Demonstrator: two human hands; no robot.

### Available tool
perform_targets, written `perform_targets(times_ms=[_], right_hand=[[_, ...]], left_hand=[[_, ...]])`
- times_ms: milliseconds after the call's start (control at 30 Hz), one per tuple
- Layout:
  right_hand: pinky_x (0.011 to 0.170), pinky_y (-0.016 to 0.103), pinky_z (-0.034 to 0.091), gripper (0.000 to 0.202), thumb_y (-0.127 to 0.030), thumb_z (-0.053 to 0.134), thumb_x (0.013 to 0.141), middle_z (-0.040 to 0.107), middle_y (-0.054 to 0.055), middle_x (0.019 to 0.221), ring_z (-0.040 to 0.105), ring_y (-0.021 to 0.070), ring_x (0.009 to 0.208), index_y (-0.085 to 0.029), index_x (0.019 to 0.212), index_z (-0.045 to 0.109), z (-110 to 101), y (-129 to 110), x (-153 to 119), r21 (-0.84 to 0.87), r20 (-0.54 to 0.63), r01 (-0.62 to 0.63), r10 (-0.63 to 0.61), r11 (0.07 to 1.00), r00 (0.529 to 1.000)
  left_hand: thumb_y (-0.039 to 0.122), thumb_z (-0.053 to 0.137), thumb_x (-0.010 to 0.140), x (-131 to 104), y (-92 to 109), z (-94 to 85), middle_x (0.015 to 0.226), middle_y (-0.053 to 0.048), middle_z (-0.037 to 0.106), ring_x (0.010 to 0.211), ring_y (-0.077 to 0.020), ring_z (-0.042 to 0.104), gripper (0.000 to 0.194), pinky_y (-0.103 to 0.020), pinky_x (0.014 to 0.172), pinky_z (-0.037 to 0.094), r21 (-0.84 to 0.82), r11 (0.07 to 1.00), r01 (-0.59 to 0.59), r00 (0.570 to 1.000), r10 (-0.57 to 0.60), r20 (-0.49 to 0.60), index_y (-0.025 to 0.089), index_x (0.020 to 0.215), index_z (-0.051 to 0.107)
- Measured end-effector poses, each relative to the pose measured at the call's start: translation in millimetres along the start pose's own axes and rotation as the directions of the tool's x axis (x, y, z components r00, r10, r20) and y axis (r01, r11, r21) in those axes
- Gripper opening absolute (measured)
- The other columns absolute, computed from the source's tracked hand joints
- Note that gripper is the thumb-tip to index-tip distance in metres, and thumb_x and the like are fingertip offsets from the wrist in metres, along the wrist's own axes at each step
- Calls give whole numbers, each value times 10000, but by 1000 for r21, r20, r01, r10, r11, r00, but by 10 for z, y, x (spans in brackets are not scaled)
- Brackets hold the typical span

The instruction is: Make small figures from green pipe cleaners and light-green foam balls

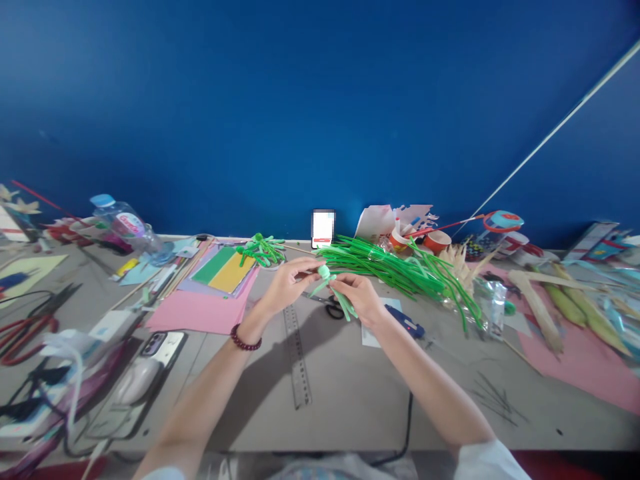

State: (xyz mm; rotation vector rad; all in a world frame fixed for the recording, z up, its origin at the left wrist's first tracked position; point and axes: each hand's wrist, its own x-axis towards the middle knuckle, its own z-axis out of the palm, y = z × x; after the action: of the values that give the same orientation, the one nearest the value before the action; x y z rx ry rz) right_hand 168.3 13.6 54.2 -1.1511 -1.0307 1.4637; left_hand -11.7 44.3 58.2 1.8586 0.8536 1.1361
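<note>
Near the far edge of the bench (350,400), both hands meet over a ruler (297,357). The left hand (286,285) pinches a small green pipe-cleaner figure (330,287) at its top, fingers curled shut. The right hand (361,298) grips its trailing strands, just beside the green pipe-cleaner pile (400,270).

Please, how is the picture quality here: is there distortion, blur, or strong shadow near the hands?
Head view: wide-lens distortion curves the table edge; edges look smeared, centre sharper. Soft shadows fall beneath the left hand and right hand; a small screen behind them is blurred out.
</note>
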Motion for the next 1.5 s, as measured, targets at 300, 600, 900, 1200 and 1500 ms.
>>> perform_targets(times_ms=[300,600,900,1200,1500], right_hand=[[630,246,468,267,-381,725,659,662,19,780,595,127,640,-185,829,664,5,52,5,-136,-110,270,-286,953,952],[579,242,497,347,-373,824,534,623,-28,646,566,102,545,-202,720,586,105,-14,-65,263,-4,40,-40,964,999],[603,248,515,340,-357,848,503,620,-35,624,593,110,561,-199,634,577,125,-32,-102,338,-23,46,-41,940,999],[568,251,492,314,-372,834,519,624,-27,624,589,120,557,-198,627,596,155,-34,-132,304,-74,101,-83,947,994],[600,274,501,279,-369,819,526,640,-11,624,609,143,592,-209,631,617,179,6,-122,276,-104,156,-132,948,986]], left_hand=[[346,651,761,-10,-6,224,812,-53,698,755,-181,647,182,-311,698,527,13,993,120,970,-114,-216,166,785,661],[267,589,820,-129,88,335,815,-46,650,796,-175,598,108,-336,759,487,406,895,-186,865,345,-364,196,801,668],[238,577,844,-144,31,323,843,-45,686,797,-169,617,122,-332,762,467,543,780,-312,839,494,-227,221,922,669],[222,535,875,-180,22,370,871,-56,701,815,-171,632,127,-326,778,487,530,792,-303,825,496,-270,211,925,651],[223,517,887,-186,11,401,848,-58,688,827,-171,627,116,-328,788,499,457,843,-285,845,446,-296,204,899,631]])
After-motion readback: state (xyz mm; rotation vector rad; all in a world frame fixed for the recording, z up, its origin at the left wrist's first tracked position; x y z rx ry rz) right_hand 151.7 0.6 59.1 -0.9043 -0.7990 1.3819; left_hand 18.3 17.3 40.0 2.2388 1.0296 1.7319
